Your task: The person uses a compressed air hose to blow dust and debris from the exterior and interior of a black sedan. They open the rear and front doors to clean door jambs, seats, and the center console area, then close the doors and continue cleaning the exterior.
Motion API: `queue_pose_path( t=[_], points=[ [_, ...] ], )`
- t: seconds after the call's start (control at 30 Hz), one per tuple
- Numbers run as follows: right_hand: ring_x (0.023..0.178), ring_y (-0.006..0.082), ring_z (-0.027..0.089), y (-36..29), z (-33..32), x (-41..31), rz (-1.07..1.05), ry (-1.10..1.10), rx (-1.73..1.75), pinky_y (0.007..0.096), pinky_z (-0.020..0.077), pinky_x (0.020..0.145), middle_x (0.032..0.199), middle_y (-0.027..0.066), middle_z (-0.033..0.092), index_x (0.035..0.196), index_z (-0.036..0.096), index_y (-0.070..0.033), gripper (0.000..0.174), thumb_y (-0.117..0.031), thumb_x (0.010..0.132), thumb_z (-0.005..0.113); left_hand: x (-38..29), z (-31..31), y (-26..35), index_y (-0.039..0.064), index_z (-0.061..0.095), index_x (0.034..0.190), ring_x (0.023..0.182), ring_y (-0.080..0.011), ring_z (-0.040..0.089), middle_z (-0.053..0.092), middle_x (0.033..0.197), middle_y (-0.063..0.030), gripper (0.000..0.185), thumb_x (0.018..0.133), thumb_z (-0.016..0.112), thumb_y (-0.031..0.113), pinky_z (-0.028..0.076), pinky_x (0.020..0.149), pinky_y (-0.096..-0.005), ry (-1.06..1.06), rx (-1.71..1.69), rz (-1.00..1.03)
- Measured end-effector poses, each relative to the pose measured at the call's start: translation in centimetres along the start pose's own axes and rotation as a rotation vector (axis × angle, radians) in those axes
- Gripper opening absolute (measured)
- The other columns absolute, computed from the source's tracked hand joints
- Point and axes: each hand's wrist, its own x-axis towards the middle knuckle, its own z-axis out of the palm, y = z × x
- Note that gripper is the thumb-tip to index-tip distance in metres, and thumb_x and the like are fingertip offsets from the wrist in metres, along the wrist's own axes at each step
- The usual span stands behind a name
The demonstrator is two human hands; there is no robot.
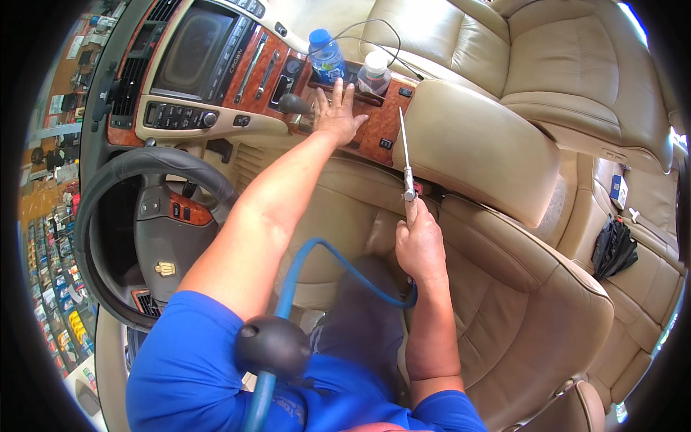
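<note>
My left hand (pixel 339 117) lies over the wood-grain centre console (pixel 372 136) with its fingers spread, beside the dark gear lever knob (pixel 294 103). Its fingertips reach the edge of the cup holder area, close to a water bottle with a blue cap (pixel 327 56) and a white-capped bottle (pixel 375 74). An air blow gun (pixel 408 181) is gripped in my right hand (pixel 421 245), its thin nozzle pointing up past the front corner of the beige armrest (pixel 475 140). From below that hand a blue air hose (pixel 345 264) loops across my lap.
The steering wheel (pixel 162 227) stands at the left, below a dashboard screen (pixel 194 51). A black ball (pixel 272 346) sits on the hose near my chest. A thin black cable (pixel 397 38) crosses the bottles. On the rear seat lie a folded black umbrella (pixel 614 248) and a small box (pixel 619 191).
</note>
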Motion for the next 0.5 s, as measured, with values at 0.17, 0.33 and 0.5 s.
queue_pose_path(
  t=[0.17,0.33,0.5],
  points=[
    [0.112,0.0474,0.057,-1.4,-1.9,-0.9,-0.024,0.091,0.062,0.0518,0.0473,0.094,0.120,0.0290,0.060,0.132,0.052,-0.004,0.042,-0.014,0.092,0.055,-1.9,0.3,-0.3,0.007,0.008,0.160,0.153,-0.0418,0.006,0.000,0.166,-0.0227,0.105,0.089,0.057,0.066,0.013,0.122,-0.0532,0.074,0.054,0.078],
    [0.108,0.0484,0.059,-5.4,-3.4,-2.5,-0.234,-0.413,-0.085,0.0524,0.0480,0.092,0.116,0.0272,0.060,0.138,0.043,-0.011,0.055,-0.018,0.089,0.067,-7.8,2.6,-2.6,0.002,0.024,0.156,0.153,-0.0355,0.010,0.013,0.165,-0.0189,0.105,0.081,0.074,0.055,0.011,0.124,-0.0492,0.030,-0.120,0.001],
    [0.098,0.0466,0.062,-10.0,-2.2,1.3,-0.403,-0.358,-0.166,0.0550,0.0484,0.084,0.105,0.0277,0.063,0.111,0.052,-0.001,0.030,-0.020,0.090,0.062,-7.5,1.2,-5.5,-0.001,0.051,0.130,0.129,-0.0377,0.039,0.043,0.141,-0.0180,0.074,0.072,0.083,0.034,0.034,0.109,-0.0456,0.333,-0.167,-0.201]
  ],
)
